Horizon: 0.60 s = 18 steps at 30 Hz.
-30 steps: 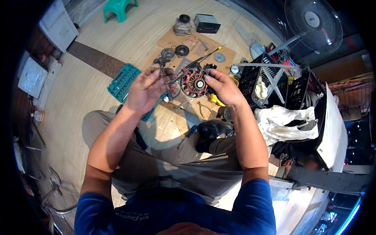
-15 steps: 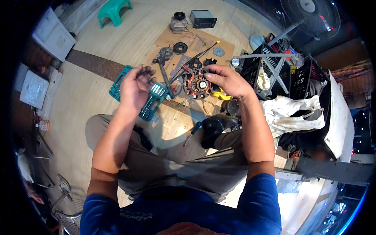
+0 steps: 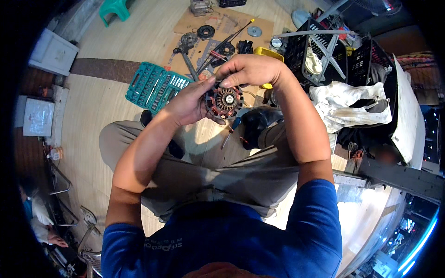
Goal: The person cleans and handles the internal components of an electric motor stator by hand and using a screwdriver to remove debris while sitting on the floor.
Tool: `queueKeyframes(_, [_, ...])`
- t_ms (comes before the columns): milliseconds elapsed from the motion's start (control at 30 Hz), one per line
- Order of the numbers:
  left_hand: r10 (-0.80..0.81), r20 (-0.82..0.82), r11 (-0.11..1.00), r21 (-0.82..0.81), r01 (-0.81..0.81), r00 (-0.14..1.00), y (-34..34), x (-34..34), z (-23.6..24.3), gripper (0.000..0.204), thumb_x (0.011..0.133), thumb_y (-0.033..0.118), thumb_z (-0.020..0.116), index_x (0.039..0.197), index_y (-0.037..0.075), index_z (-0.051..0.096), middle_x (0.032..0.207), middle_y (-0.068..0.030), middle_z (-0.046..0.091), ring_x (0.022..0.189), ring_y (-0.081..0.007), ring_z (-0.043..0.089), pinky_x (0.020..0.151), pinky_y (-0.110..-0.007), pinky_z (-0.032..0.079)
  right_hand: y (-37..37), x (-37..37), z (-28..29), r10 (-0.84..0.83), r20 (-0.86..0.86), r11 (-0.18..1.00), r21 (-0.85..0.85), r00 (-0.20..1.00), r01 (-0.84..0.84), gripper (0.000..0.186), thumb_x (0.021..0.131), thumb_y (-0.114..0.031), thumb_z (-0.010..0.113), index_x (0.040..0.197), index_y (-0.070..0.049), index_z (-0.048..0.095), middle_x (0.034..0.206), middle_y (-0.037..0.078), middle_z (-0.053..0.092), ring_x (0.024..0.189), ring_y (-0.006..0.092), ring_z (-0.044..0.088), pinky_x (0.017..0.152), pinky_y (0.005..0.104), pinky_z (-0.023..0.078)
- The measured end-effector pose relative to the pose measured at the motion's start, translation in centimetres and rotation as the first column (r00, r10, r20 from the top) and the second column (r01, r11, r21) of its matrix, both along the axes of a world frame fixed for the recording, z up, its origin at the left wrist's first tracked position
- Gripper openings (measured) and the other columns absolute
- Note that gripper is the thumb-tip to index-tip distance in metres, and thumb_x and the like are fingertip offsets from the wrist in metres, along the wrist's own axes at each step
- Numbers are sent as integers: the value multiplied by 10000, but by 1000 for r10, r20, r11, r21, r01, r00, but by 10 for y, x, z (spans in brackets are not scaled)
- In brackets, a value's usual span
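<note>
My left hand (image 3: 194, 103) is closed around the left side and underside of a round motor-like part (image 3: 229, 100) with copper windings and a metal centre. My right hand (image 3: 252, 69) grips the same part at its top, thumb and fingers bent over the rim beside the left fingertips. Just beyond it, on cardboard (image 3: 181, 25), lie a red-handled tool (image 3: 218, 55), long dark rods, rings and other dark metal parts. A teal socket case (image 3: 146, 85) lies open at the left, and a blue screwdriver (image 3: 235, 125) is on the floor below the part.
Black crates (image 3: 301, 53), a white rag (image 3: 347, 109) and a yellow object (image 3: 269, 53) crowd the right, near a fan. My knees and a black boot (image 3: 255, 129) are below. A green stool (image 3: 113, 11) stands far left; another person's hand (image 3: 55, 238) shows at lower left.
My left hand, apart from the part half a second ago, has moved right and taken hold of it. The part has come nearer my body, and my right hand has shifted over its top.
</note>
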State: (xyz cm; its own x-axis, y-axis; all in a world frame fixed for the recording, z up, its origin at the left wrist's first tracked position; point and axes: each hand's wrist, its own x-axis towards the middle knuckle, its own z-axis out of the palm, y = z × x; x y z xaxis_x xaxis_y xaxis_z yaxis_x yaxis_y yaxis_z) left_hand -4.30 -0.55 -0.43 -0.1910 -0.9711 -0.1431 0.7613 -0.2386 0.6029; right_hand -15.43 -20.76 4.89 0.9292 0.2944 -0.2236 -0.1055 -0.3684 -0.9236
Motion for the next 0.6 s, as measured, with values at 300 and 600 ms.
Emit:
queueKeyframes(300, [378,-144,921,-47,-388,915,1,30,3,467,1035,295,298,1335,-26,455,1276,-212,582,1144,-341,609,993,-574,473,8,-23,35,-287,235,831,-422,929,363,497,906,-401,659,1168,19,612,1017,198,676,959,276,650,858,355,495])
queueKeyframes(600, [497,-204,857,-40,-514,844,-1,36,-3,359,1013,218,403,1265,-19,501,1207,-187,620,1117,-335,622,1015,-608,445,4,-16,4,-254,318,707,-584,913,400,234,946,-251,607,1002,-34,676,867,202,671,824,394,637,706,438,499])
